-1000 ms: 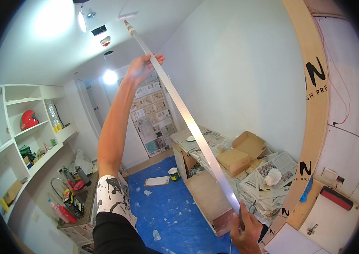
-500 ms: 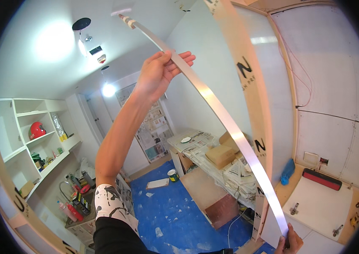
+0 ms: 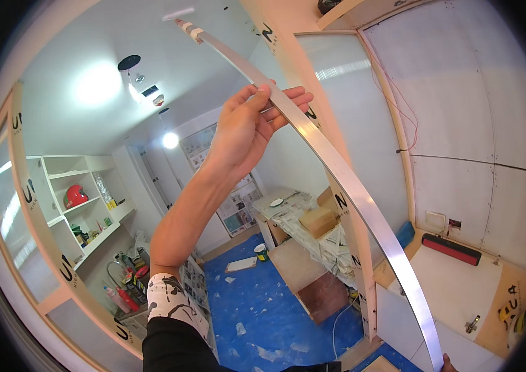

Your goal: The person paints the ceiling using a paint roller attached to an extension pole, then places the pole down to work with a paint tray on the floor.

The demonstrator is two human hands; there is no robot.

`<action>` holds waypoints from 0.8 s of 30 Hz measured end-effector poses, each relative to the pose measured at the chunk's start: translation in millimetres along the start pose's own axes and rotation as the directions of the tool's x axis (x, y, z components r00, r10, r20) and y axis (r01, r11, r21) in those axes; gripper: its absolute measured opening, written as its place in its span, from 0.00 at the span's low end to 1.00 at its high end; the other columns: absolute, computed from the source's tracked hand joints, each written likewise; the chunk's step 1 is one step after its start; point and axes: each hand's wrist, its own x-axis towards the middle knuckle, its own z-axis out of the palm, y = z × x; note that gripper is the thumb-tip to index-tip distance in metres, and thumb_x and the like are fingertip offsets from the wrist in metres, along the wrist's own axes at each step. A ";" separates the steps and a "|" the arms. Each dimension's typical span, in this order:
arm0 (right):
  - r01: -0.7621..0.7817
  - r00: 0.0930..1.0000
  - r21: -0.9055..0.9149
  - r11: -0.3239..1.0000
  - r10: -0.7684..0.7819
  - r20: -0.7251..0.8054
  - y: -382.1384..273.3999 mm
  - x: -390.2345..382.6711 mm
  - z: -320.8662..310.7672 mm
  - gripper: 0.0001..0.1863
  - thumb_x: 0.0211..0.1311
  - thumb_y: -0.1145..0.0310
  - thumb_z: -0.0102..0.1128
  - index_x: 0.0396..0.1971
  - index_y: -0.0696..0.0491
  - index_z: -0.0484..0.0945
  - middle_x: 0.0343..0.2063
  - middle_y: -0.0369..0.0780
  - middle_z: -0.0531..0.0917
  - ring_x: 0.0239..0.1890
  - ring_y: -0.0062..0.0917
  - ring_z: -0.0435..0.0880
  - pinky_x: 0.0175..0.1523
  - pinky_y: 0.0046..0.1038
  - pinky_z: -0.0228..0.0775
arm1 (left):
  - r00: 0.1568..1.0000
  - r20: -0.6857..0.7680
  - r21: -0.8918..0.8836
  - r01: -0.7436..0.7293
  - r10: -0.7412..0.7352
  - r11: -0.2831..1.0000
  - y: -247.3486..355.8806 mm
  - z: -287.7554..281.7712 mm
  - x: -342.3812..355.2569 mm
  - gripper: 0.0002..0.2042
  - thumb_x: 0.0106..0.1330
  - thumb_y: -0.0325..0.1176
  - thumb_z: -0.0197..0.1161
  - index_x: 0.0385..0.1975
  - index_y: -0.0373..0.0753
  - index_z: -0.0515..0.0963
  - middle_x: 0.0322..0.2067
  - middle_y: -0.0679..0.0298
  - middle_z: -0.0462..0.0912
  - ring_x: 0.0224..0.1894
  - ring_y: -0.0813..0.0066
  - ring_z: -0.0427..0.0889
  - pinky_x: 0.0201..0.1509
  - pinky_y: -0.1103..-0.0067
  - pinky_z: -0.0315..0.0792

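Note:
A long, flat silver metal strip (image 3: 362,201) slants across the head view, from the ceiling at upper left down to the lower right, and looks bowed in this wide picture. My left hand (image 3: 245,127) is raised and grips its upper part, thumb on the face and fingers behind, their tips pointing out past the far edge. Brownish and white wrapping (image 3: 190,31) shows around the strip's top end. At the lower end, only a sliver of my right hand (image 3: 448,364) is in the picture, against the strip; its fingers are mostly cut off.
Wrapped wooden frame posts (image 3: 347,229) stand right behind the strip, with another frame (image 3: 67,273) at left. A paper-covered counter (image 3: 297,211) holds cardboard boxes. Blue sheeting (image 3: 257,322) covers the floor, with a paint can (image 3: 261,252). A red and black case (image 3: 451,249) lies at right.
The view has swung right, showing more of the left frame. My left hand appears a little farther right and lower on the strip. My right hand has dropped mostly out of the picture.

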 end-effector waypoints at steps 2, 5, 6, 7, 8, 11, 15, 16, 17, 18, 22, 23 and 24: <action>-0.005 1.000 -0.022 1.000 0.005 0.028 1.5 -7.0 -17.3 0.19 0.59 0.73 0.54 0.49 0.68 0.75 0.13 0.42 0.75 0.12 0.24 0.68 0.19 0.25 0.59 | 1.000 -0.018 -0.010 0.002 -0.002 1.000 -0.4 7.5 -4.4 0.12 0.75 0.31 0.41 0.46 0.26 0.60 0.50 0.36 0.72 0.54 0.48 0.76 0.60 0.65 0.74; -0.044 0.995 -0.101 0.994 0.053 0.082 3.5 -35.7 -34.8 0.19 0.59 0.74 0.54 0.49 0.69 0.75 0.14 0.42 0.77 0.13 0.23 0.69 0.20 0.25 0.59 | 0.998 0.002 -0.053 0.058 -0.058 0.997 -3.5 23.8 -20.2 0.19 0.75 0.33 0.41 0.55 0.23 0.55 0.52 0.35 0.70 0.57 0.49 0.73 0.63 0.67 0.71; -0.059 0.992 -0.136 0.989 0.073 0.104 4.6 -42.2 -40.0 0.20 0.59 0.75 0.54 0.49 0.70 0.75 0.15 0.42 0.77 0.13 0.22 0.69 0.20 0.25 0.60 | 0.999 0.008 -0.058 0.052 -0.052 0.997 -4.4 26.2 -21.0 0.19 0.75 0.33 0.41 0.55 0.23 0.55 0.52 0.35 0.70 0.57 0.50 0.74 0.63 0.67 0.71; -0.016 0.998 -0.092 0.996 0.022 0.057 5.3 -40.2 -39.3 0.20 0.59 0.75 0.54 0.49 0.70 0.75 0.15 0.41 0.77 0.13 0.21 0.68 0.19 0.25 0.59 | 0.999 0.012 -0.055 0.046 -0.045 0.997 -4.3 29.3 -22.4 0.19 0.75 0.34 0.42 0.56 0.23 0.54 0.52 0.35 0.71 0.56 0.50 0.74 0.62 0.68 0.72; 0.028 1.000 -0.049 0.998 -0.027 0.008 3.9 -37.8 -33.1 0.20 0.59 0.75 0.54 0.49 0.71 0.74 0.15 0.40 0.77 0.12 0.19 0.67 0.19 0.25 0.58 | 0.999 0.015 -0.052 0.040 -0.040 0.998 -4.3 30.7 -23.0 0.19 0.75 0.34 0.42 0.56 0.23 0.54 0.52 0.35 0.71 0.56 0.50 0.75 0.62 0.68 0.72; 0.008 0.999 0.017 1.000 -0.008 0.037 -5.3 -31.1 -25.5 0.19 0.59 0.75 0.55 0.49 0.70 0.74 0.21 0.43 0.81 0.17 0.17 0.72 0.17 0.21 0.59 | 1.000 0.006 -0.031 0.009 -0.009 0.999 -2.3 23.0 -16.5 0.20 0.75 0.34 0.42 0.56 0.23 0.54 0.52 0.36 0.71 0.55 0.52 0.76 0.61 0.69 0.72; 0.097 0.992 -0.111 0.989 -0.087 0.095 -1.8 -35.5 -10.6 0.18 0.62 0.74 0.55 0.50 0.67 0.75 0.27 0.50 0.81 0.16 0.19 0.71 0.17 0.20 0.57 | 1.000 0.000 0.006 0.000 0.000 1.000 2.1 5.5 -6.6 0.19 0.74 0.33 0.42 0.56 0.23 0.55 0.52 0.36 0.71 0.55 0.53 0.76 0.61 0.70 0.72; 0.298 0.951 -0.212 0.931 -0.308 -0.013 2.1 -31.4 7.1 0.18 0.62 0.73 0.55 0.50 0.67 0.75 0.26 0.49 0.81 0.15 0.18 0.69 0.16 0.21 0.55 | 1.000 -0.007 0.008 -0.005 0.005 1.000 1.6 -1.7 -4.8 0.19 0.74 0.33 0.43 0.56 0.23 0.56 0.53 0.36 0.71 0.55 0.53 0.75 0.61 0.70 0.72; 0.463 0.851 -0.327 0.824 -0.516 -0.097 -0.5 -24.2 20.2 0.17 0.63 0.73 0.55 0.50 0.66 0.76 0.26 0.48 0.80 0.14 0.17 0.66 0.16 0.22 0.54 | 1.000 -0.014 0.013 -0.006 0.006 1.000 -1.4 -10.3 -3.5 0.19 0.74 0.33 0.43 0.56 0.24 0.57 0.53 0.36 0.71 0.56 0.53 0.75 0.61 0.70 0.72; -0.027 0.999 0.114 0.993 0.029 -0.016 -29.0 -30.6 21.0 0.19 0.61 0.74 0.56 0.51 0.65 0.75 0.24 0.47 0.79 0.15 0.18 0.68 0.16 0.21 0.54 | 0.999 -0.052 0.011 -0.004 0.005 1.000 -4.3 -20.4 -2.6 0.18 0.74 0.33 0.43 0.55 0.24 0.57 0.53 0.36 0.70 0.56 0.53 0.75 0.61 0.70 0.72; -0.164 0.976 0.105 0.981 0.146 0.162 -78.5 18.1 57.0 0.22 0.59 0.75 0.58 0.55 0.61 0.74 0.20 0.44 0.77 0.14 0.22 0.67 0.18 0.25 0.58 | 0.988 -0.151 -0.011 0.005 -0.007 1.000 -23.6 -77.0 11.2 0.16 0.73 0.32 0.43 0.54 0.26 0.59 0.54 0.37 0.69 0.57 0.54 0.74 0.60 0.71 0.73; -0.157 0.976 0.110 0.981 0.137 0.172 -80.4 25.9 70.2 0.22 0.59 0.75 0.59 0.55 0.60 0.74 0.19 0.43 0.76 0.14 0.23 0.67 0.19 0.26 0.59 | 0.985 -0.173 -0.015 0.007 -0.009 1.000 -27.3 -93.4 15.9 0.16 0.73 0.31 0.44 0.54 0.26 0.60 0.55 0.37 0.69 0.57 0.54 0.74 0.60 0.70 0.73; -0.151 0.975 0.114 0.982 0.129 0.181 -79.2 32.0 90.6 0.22 0.59 0.75 0.59 0.55 0.59 0.74 0.19 0.43 0.75 0.14 0.24 0.67 0.19 0.27 0.59 | 0.985 -0.171 -0.011 0.006 -0.008 1.000 -33.2 -111.7 23.7 0.15 0.74 0.30 0.40 0.53 0.26 0.58 0.53 0.37 0.69 0.54 0.52 0.76 0.59 0.67 0.74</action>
